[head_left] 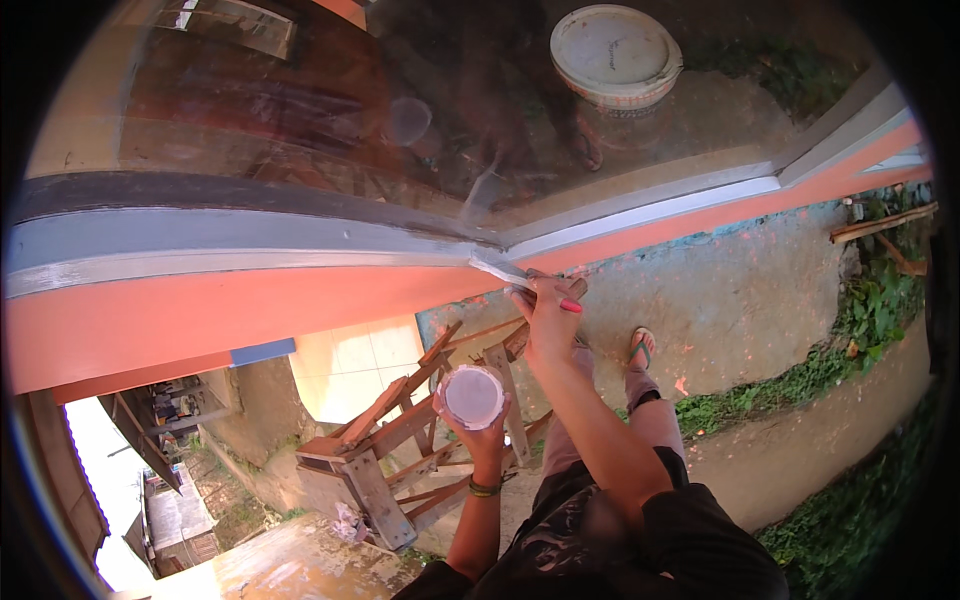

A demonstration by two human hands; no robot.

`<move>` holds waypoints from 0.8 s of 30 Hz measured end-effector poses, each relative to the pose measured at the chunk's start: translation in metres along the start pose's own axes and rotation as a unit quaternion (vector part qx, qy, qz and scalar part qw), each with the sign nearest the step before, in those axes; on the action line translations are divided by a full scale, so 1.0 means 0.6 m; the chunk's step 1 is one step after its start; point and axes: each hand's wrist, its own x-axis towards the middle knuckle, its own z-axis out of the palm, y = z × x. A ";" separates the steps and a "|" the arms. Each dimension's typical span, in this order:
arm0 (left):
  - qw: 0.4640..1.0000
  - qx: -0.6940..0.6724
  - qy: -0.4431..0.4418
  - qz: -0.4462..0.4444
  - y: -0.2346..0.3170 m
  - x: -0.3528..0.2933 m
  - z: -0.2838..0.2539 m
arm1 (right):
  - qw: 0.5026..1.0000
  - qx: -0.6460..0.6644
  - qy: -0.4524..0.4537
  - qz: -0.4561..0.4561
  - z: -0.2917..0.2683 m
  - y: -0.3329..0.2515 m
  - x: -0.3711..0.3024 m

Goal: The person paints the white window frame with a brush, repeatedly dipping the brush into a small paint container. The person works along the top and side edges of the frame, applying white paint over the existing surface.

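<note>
One brush (494, 268) between right fingers (545, 290); cup (473, 397) within left fingers (504, 411).

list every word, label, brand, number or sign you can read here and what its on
Nothing is legible.
White bucket lid, seen in the glass: small dark marks, too small to read.
Bucket side: reddish print, too blurred.
Dark shirt: pale print, unreadable.
Cup in the left hand: no lettering visible.

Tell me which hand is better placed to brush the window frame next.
Right, likely: your right hand holds the white-tipped brush up at the grey window frame, while your left hand holds the round tub lower in view, farther away.
</note>
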 end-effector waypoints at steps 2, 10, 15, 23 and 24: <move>1.000 -0.009 0.004 -0.006 0.000 -0.002 0.002 | 0.999 -0.002 -0.051 0.011 0.026 -0.003 -0.022; 1.000 -0.009 0.002 -0.012 0.002 0.000 0.001 | 0.998 0.007 -0.065 -0.008 0.019 -0.040 -0.059; 1.000 -0.017 0.005 -0.016 -0.008 -0.003 0.001 | 0.996 0.025 -0.087 0.006 0.040 -0.015 -0.054; 1.000 -0.007 -0.005 -0.017 0.016 0.003 -0.002 | 0.800 -0.316 -0.326 -0.392 -0.023 -0.080 -0.104; 1.000 0.002 -0.008 -0.021 0.012 0.002 -0.004 | 0.795 -0.320 -0.323 -0.403 -0.026 -0.084 -0.104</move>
